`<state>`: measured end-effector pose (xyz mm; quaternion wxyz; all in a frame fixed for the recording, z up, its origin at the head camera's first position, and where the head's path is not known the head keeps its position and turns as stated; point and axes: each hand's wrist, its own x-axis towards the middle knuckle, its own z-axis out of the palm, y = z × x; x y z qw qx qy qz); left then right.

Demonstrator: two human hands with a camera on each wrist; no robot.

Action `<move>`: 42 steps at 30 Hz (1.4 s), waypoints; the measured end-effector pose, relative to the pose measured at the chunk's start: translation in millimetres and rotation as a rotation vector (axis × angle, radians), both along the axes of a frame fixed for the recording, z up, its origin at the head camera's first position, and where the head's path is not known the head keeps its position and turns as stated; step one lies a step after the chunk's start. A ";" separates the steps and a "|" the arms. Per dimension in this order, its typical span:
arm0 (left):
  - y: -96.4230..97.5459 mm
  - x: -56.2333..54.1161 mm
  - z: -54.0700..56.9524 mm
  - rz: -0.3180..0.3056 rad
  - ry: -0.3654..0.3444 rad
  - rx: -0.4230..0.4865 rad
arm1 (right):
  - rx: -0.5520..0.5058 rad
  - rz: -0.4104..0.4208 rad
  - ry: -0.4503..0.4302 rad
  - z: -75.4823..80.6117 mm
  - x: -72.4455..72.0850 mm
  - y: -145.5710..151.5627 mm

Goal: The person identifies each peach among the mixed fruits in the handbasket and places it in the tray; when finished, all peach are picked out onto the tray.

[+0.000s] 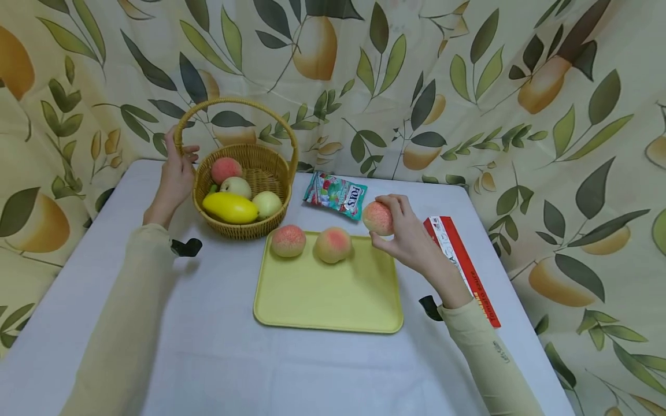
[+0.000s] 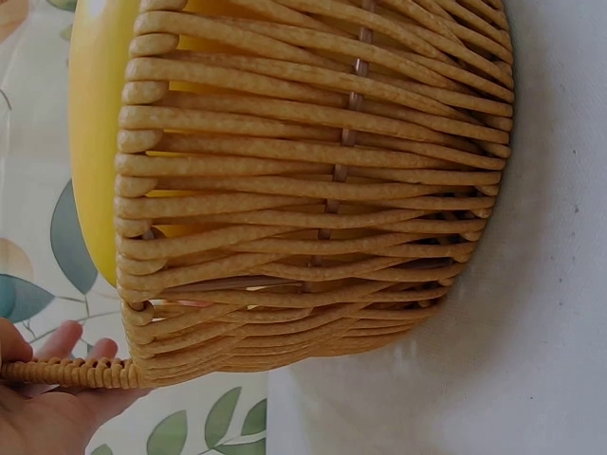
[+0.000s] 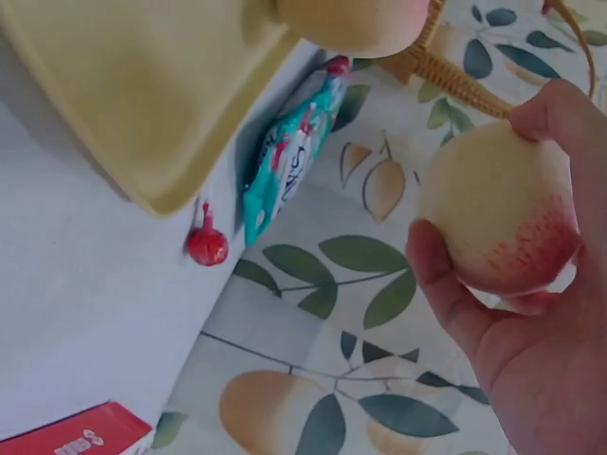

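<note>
My left hand (image 1: 177, 176) holds the side of the handle of a wicker basket (image 1: 241, 231) standing on the table. In the left wrist view its fingers (image 2: 62, 339) show beside the handle (image 2: 81, 373). Inside the basket lie a pinkish-red peach (image 1: 226, 169), a long yellow fruit (image 1: 230, 208) and two pale round fruits (image 1: 267, 204). My right hand (image 1: 411, 240) pinches a peach (image 1: 378, 218) between thumb and fingers, above the back right corner of a yellow tray (image 1: 328, 294). Two more peaches (image 1: 333, 245) rest along the tray's back edge.
A teal FOX'S candy bag (image 1: 335, 195) lies behind the tray. At the right, a long red box (image 1: 463, 263) slants along the table. A small red wrapped sweet (image 3: 207, 245) lies beside the tray. A fruit-patterned cloth (image 1: 406, 75) hangs behind the table.
</note>
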<state>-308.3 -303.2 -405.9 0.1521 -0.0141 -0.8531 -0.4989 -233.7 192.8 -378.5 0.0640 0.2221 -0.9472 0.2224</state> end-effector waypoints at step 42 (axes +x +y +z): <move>-0.6 -1.9 -5.9 0.004 0.037 -0.005 | 0.086 0.017 -0.331 -35.2 -9.1 20.7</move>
